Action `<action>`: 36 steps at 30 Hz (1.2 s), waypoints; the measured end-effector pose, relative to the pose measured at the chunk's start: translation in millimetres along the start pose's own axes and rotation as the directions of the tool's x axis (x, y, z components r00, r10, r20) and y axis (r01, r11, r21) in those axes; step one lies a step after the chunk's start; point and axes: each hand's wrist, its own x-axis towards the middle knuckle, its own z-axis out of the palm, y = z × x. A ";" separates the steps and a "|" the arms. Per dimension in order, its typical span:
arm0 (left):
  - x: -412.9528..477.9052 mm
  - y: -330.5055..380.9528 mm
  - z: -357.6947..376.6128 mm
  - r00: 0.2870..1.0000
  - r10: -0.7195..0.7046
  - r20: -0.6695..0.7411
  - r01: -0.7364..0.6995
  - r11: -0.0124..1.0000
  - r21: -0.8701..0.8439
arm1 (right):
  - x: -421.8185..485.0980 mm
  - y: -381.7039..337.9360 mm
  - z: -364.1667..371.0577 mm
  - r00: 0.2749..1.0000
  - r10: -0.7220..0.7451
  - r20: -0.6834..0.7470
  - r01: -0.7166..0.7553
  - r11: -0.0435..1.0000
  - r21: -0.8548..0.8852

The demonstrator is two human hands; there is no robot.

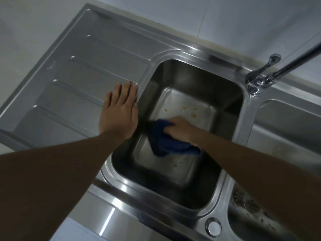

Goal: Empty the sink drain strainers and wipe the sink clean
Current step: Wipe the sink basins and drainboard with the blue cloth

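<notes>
Position: dark blue cloth (166, 141), bunched on the floor of the rectangular stainless steel sink basin (182, 73), toward its left side. Gripped from above by right hand (180, 131), fingers curled into the fabric and pressing down. Yellowish residue spots (192, 114) just beyond the cloth on the far floor; fainter specks nearer. Left hand (119, 112) laid flat on the ribbed steel drainboard (78, 80) beside the basin rim, fingers straight, holding nothing. Chrome tap (260, 79) at far right; second basin (286, 119) further right, with debris on its floor. Drain of the wiped basin not visible.

Risks, as judged:
- Smearing residue instead of lifting it, from a bunched cloth.
- Pushing scraps into an unguarded drain.
- Left palm slipping on wet steel.
</notes>
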 end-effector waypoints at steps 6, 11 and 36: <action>0.3 0.0 0.4 1.000 0.000 0.003 0.000 1.000 0.015 | 56.9 9.4 -29.4 0.847 -0.349 -0.401 0.247 0.927 -0.283; 0.1 0.1 1.9 1.000 -0.003 -0.003 0.003 1.000 0.016 | 84.5 35.3 -2.8 0.964 -0.125 -0.234 -0.047 0.788 -0.614; -1.0 4.9 -3.5 0.999 -0.023 0.041 0.022 0.999 0.027 | 78.6 42.5 32.4 0.903 -0.163 -0.397 -0.031 0.897 -0.440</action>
